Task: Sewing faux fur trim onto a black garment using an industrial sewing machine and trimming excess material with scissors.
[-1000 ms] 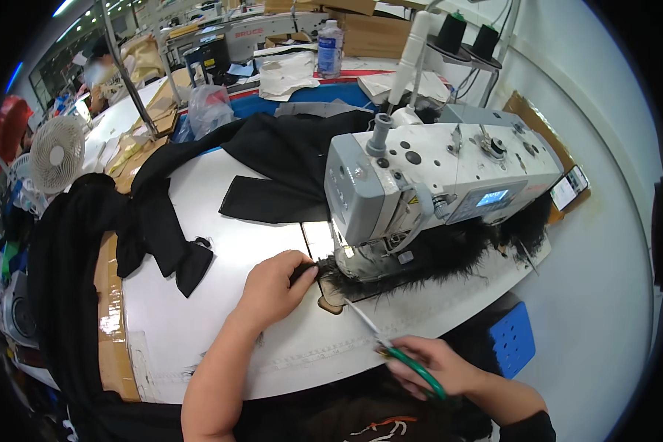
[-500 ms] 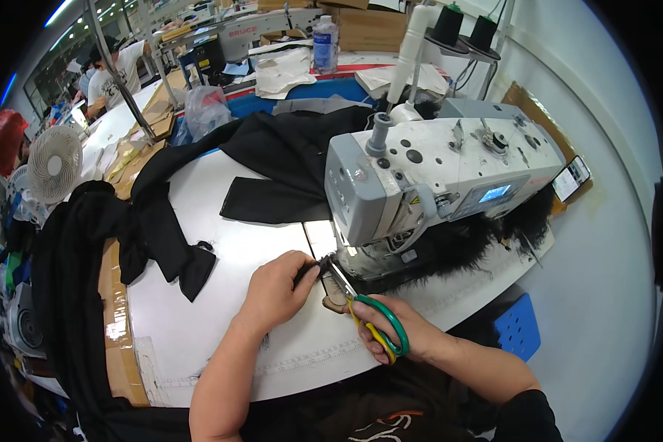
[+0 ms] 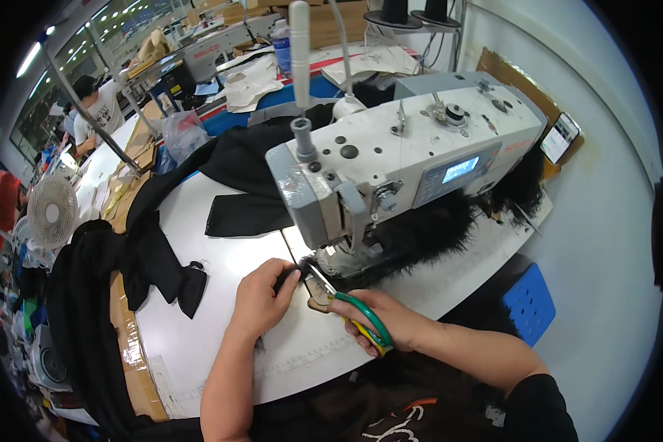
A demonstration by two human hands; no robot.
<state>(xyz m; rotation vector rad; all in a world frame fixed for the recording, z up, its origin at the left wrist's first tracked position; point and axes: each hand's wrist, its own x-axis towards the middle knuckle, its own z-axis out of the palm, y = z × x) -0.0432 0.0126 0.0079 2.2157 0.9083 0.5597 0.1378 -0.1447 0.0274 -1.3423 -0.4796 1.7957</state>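
My left hand (image 3: 261,295) pinches the end of a black furry strip (image 3: 305,267) just left of the presser foot (image 3: 330,258) of a white and grey sewing machine (image 3: 412,158). My right hand (image 3: 381,324) grips scissors (image 3: 365,313) with green and yellow handles, their metal blades at that strip beside my left fingertips. Whether the blades are closed on it I cannot tell. More black fur (image 3: 420,239) lies along the right side of the machine bed. Flat black fabric pieces (image 3: 243,214) lie on the white tabletop (image 3: 199,346) behind my left hand.
A long black cloth (image 3: 77,317) drapes over the table's left side. A white fan (image 3: 51,212) and plastic bag (image 3: 182,135) stand further back. A co-worker (image 3: 104,99) is at the far left bench. A phone (image 3: 558,136) leans at right; a blue perforated panel (image 3: 529,302) sits below the table.
My right hand has brought the scissors up and leftward to the strip by my left fingers. My left hand keeps its pinch. The view has also shifted, with the machine appearing further left.
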